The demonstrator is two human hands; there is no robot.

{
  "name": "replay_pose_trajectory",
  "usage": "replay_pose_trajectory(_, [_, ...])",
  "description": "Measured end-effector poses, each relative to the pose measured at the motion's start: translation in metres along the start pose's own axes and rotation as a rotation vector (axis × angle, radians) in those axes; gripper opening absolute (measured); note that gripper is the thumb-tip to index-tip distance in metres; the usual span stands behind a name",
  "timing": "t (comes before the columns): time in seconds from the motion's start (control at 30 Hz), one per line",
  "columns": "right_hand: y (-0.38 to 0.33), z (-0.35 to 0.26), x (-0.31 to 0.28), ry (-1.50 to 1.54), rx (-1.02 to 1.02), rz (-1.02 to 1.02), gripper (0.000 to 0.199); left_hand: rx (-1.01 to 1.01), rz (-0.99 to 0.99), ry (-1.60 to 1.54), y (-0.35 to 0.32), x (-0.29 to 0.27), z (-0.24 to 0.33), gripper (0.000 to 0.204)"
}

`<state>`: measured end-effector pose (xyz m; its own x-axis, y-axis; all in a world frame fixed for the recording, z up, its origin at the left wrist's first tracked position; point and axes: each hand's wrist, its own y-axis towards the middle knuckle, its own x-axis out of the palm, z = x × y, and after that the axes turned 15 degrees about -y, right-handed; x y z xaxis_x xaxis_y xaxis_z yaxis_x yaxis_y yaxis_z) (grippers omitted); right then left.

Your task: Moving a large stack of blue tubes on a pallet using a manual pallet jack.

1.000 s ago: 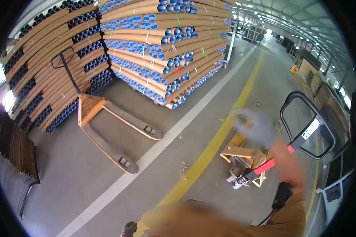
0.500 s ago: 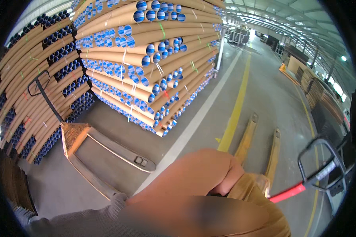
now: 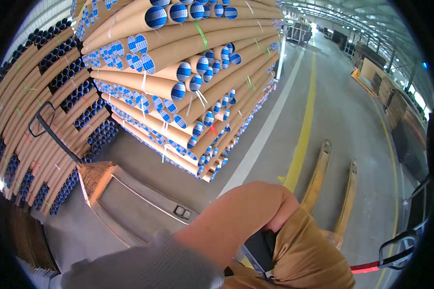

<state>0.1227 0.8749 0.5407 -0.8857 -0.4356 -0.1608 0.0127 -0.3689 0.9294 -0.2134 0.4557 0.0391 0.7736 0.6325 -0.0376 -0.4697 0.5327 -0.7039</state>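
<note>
My bare right arm bends across the front of my body, coming out of a brown sleeve (image 3: 313, 253). A grey knit glove covers my right hand (image 3: 149, 265) at the lower left. The hand is smeared by motion, so its fingers and anything in them cannot be made out. Below the bent elbow, a black strap-like piece (image 3: 261, 250) shows against my brown clothing. My left hand is not visible. Beyond the glove, a worn pallet jack (image 3: 99, 180) stands on the floor with its black handle (image 3: 46, 120) upright and its forks pointing right.
A tall stack of brown cardboard tubes (image 3: 178, 118) with blue-marked ends stands ahead; more dark-ended tubes (image 3: 24, 130) rise at left. Two yellow forks (image 3: 318, 176) lie to the right, near a red-and-black handle (image 3: 398, 253). Yellow (image 3: 304, 135) and white floor lines run into the hall.
The tube stack looks larger and nearer. The yellow forks and red handle have shifted right and lower in view. My gloved right hand has moved rightward in the picture.
</note>
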Motion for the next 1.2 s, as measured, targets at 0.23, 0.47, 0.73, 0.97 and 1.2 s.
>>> replay_pose_trajectory(0.23, [-0.171,0.102,-0.057,-0.461,0.722,-0.301,0.056,0.056,0.188,-0.077,-0.040,-0.018,-0.019,0.035])
replay_pose_trajectory(0.47, [-0.299,0.189,-0.136,-0.448,1.792,0.545,0.065,0.076,0.268,-0.043,-0.066,-0.036,0.012,0.035])
replay_pose_trajectory(0.73, [-0.303,0.214,-0.127,-0.487,1.894,0.687,0.083,0.058,0.318,0.031,-0.086,-0.054,0.055,0.034])
replay_pose_trajectory(0.97, [-0.302,0.212,-0.132,-0.627,1.784,0.662,0.065,0.032,0.314,0.078,-0.085,-0.059,0.081,0.034])
replay_pose_trajectory(1.2, [-0.295,0.219,-0.125,-0.658,1.572,0.827,0.067,0.074,0.206,0.166,-0.012,-0.041,0.153,0.033])
